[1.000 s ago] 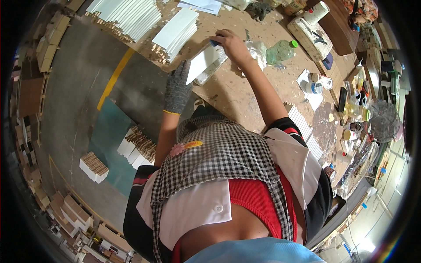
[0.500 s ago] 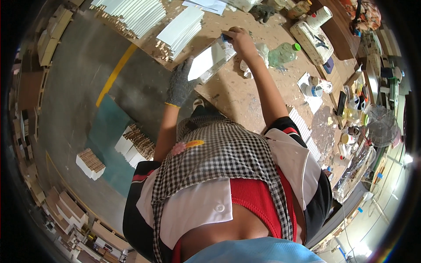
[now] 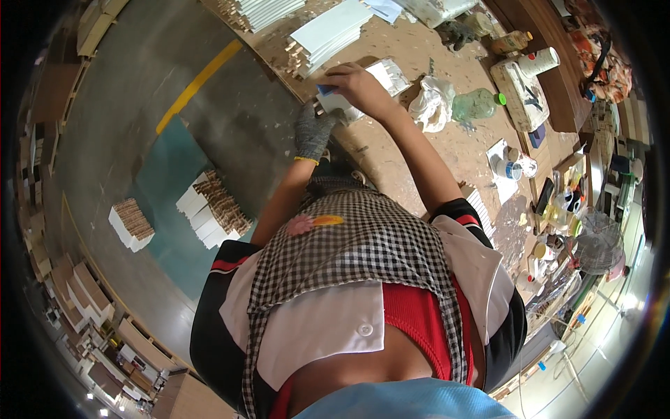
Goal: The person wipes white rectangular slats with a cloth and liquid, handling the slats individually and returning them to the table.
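My left hand [image 3: 313, 133], in a grey knit glove, is closed on the near end of a white panel [image 3: 336, 105] at the table's edge. Bare and bent over that panel, my right hand [image 3: 357, 86] grips a small blue block [image 3: 325, 89] against its left end. My right hand and wrist hide part of the panel. Beyond them, a white block wrapped in clear plastic [image 3: 388, 74] lies on the brown worktable [image 3: 391, 157]. A stack of white panels [image 3: 331, 33] sits just past my hands.
Right of my hands are a crumpled white cloth [image 3: 433, 105] and a green-capped clear bottle [image 3: 476, 105]. A stained white container [image 3: 520, 91] stands farther right. On the floor at left, panel stacks [image 3: 211, 209] rest on a green sheet [image 3: 164, 181].
My right hand has drawn the blue block from the panel's far end back toward my left hand. The whole view has shifted, so the table's things appear farther right.
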Tool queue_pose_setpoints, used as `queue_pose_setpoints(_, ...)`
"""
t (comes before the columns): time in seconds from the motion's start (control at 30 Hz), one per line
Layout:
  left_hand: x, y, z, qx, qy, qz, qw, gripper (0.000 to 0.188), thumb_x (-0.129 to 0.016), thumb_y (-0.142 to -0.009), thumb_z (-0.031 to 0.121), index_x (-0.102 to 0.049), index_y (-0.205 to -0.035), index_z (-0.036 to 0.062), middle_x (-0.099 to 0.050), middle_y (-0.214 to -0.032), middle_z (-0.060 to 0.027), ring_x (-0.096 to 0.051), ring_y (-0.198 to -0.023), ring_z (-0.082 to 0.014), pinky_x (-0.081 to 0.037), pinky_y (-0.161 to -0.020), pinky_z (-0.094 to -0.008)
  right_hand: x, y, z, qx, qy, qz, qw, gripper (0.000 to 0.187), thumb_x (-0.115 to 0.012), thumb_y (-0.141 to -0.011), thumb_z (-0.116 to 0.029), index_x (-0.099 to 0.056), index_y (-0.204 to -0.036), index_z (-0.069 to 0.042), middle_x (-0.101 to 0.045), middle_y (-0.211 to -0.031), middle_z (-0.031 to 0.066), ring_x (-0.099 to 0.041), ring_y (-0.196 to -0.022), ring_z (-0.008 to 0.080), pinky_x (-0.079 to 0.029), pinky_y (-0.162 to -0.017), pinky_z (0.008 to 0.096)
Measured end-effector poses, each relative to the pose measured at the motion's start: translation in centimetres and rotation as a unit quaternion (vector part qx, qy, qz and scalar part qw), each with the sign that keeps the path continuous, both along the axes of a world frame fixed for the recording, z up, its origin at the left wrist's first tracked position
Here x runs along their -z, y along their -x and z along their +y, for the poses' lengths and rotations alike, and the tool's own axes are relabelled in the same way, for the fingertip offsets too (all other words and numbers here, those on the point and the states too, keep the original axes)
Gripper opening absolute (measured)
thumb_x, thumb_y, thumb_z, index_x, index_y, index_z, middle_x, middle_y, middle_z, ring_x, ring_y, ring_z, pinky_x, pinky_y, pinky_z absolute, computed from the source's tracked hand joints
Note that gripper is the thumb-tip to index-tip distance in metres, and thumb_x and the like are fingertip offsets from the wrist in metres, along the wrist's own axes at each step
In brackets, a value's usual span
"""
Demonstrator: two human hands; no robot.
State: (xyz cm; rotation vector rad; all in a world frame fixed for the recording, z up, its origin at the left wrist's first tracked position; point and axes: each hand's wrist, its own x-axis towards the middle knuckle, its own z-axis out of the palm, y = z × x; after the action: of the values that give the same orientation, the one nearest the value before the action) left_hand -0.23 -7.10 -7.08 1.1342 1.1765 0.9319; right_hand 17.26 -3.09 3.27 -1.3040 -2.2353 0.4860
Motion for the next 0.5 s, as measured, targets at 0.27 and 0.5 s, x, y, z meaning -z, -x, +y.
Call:
queue_pose_setpoints(0.27, 3.5, 0.0, 0.2, -0.039, -0.047, 0.028, 0.998, 0.058, -0.089, -0.076, 0.017, -0.060, -0.122, -0.0021, -0.068, -0.114, -0.0167, -0.068, -0.100, -0.0252, -0.057, -0.087, -0.0378, -0.9, 1.3, -1.2, 0.059, -0.023, -0.094, 0.994, 0.033, -0.064, -0.086, -0.004, -0.074, -0.115, -0.016, -0.068, -0.123, 0.0041, -0.060, -0.121, 0.0278, -0.053, -0.099, 0.0373)
queue_pose_setpoints(0.5, 1.2, -0.3, 0.5, -0.004, -0.049, 0.055, 0.997, 0.057, -0.091, -0.075, 0.016, -0.059, -0.117, -0.0044, -0.069, -0.108, -0.0160, -0.069, -0.093, -0.0251, -0.057, -0.082, -0.0383, -0.9, 2.1, -1.4, 0.089, -0.037, -0.159, 0.983, 0.034, -0.061, -0.087, -0.004, -0.074, -0.115, -0.017, -0.068, -0.125, 0.0046, -0.060, -0.123, 0.0277, -0.052, -0.102, 0.0367)
